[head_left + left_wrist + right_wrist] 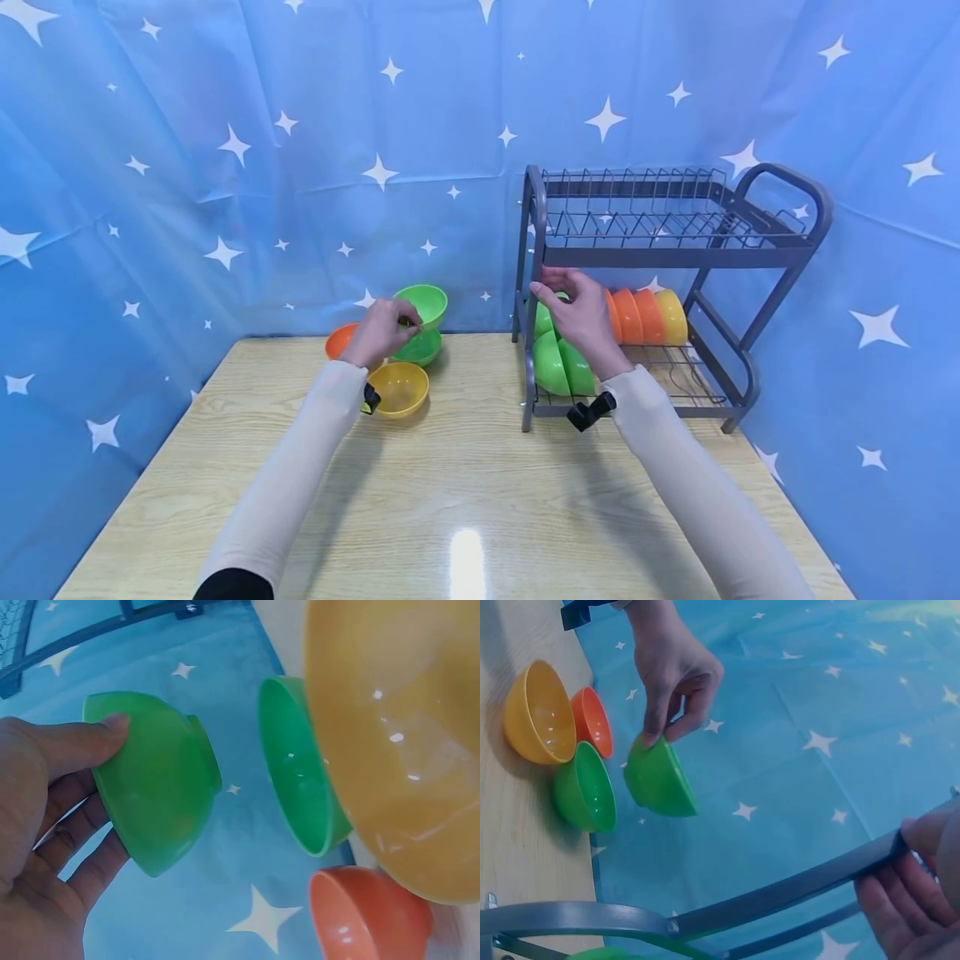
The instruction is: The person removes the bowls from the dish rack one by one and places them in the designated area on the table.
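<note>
My left hand pinches a light green bowl by its rim, thumb on one side and fingers on the other. The bowl is held up above a second green bowl, which sits on the table beside a yellow bowl and an orange bowl. At the dark two-tier dish rack, my right hand grips the left front post between thumb and fingers. Green bowls stand on edge in the lower tier, partly hidden behind that hand.
Orange bowls and a yellow bowl stand in a row on the rack's lower tier. The upper tier is a wire basket. A blue curtain with white stars hangs behind the wooden table.
</note>
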`<state>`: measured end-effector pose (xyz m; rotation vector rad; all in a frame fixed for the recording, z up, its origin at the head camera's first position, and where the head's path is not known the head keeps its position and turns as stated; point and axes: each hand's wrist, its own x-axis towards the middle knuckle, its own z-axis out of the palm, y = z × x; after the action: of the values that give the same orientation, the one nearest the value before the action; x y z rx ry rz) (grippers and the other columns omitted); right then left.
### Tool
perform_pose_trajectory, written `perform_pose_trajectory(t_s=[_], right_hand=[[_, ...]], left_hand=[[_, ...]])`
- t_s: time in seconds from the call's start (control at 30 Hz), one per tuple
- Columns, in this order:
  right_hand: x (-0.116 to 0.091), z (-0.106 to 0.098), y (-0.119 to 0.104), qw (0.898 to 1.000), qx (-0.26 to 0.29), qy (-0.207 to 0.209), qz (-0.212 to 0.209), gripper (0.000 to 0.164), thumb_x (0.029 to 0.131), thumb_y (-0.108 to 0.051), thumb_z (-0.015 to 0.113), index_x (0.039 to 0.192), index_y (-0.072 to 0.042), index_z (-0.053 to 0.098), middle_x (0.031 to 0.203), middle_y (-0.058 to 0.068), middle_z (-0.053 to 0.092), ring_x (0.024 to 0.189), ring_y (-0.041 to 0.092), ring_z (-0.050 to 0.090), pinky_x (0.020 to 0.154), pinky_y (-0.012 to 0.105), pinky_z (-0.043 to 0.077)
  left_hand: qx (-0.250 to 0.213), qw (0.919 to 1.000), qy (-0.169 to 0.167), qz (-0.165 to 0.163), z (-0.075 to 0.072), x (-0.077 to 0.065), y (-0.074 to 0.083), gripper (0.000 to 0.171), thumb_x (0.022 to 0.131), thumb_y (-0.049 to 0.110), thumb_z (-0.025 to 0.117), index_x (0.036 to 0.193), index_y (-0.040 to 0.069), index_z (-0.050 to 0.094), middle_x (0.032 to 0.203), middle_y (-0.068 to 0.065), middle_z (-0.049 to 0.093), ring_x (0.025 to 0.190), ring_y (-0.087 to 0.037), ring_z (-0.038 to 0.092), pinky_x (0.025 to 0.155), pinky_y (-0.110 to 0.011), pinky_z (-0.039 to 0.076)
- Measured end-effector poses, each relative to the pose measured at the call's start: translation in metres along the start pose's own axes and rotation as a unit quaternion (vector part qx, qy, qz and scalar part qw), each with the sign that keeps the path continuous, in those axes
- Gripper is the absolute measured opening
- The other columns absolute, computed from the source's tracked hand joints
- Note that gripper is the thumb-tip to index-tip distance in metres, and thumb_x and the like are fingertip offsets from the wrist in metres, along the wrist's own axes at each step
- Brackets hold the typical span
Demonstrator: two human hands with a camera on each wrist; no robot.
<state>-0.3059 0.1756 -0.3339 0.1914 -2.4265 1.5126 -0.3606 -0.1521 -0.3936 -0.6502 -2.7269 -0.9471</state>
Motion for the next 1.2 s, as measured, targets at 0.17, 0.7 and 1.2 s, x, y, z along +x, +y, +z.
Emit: perform_pose_trajectory(t_s=[0.17, 0.7, 1.2], right_hand=[[0.002, -0.001, -0.002, 1.000, -0.008, -0.010, 0.004, 0.052, 0.098, -0.046, 0.067, 0.139, -0.015, 0.059, 0.132, 0.006, 0.066, 0.126, 0.022, 0.060, 0.115, 0.045, 0.046], [0.003, -0.002, -0.002, 1.000, -0.006, -0.015, 0.007, 0.050, 0.099, -0.043, 0.067, 0.139, -0.014, 0.058, 0.132, 0.007, 0.065, 0.125, 0.022, 0.059, 0.116, 0.044, 0.047], [0.004, -0.001, 0.002, 1.000, -0.007, -0.014, -0.010, 0.053, 0.100, -0.044, 0.065, 0.141, -0.011, 0.057, 0.131, 0.010, 0.065, 0.122, 0.025, 0.060, 0.115, 0.045, 0.047]], left_hand=[[0.014, 0.9996, -0.020, -0.015, 0.006, 0.003, -0.011, 0.008, 0.088, 0.002, 0.078, 0.095, 0.004, 0.079, 0.093, -0.008, 0.075, 0.087, -0.022, 0.068, 0.079, -0.035, 0.060], [0.084, 0.9934, -0.075, -0.022, 0.026, 0.008, -0.034, 0.005, 0.086, 0.010, 0.079, 0.088, 0.013, 0.081, 0.085, 0.000, 0.076, 0.082, -0.018, 0.064, 0.075, -0.032, 0.057], [0.109, 0.9895, -0.089, -0.031, 0.036, 0.006, -0.037, 0.009, 0.084, 0.009, 0.077, 0.082, 0.016, 0.080, 0.080, 0.002, 0.073, 0.080, -0.018, 0.060, 0.076, -0.032, 0.052]])
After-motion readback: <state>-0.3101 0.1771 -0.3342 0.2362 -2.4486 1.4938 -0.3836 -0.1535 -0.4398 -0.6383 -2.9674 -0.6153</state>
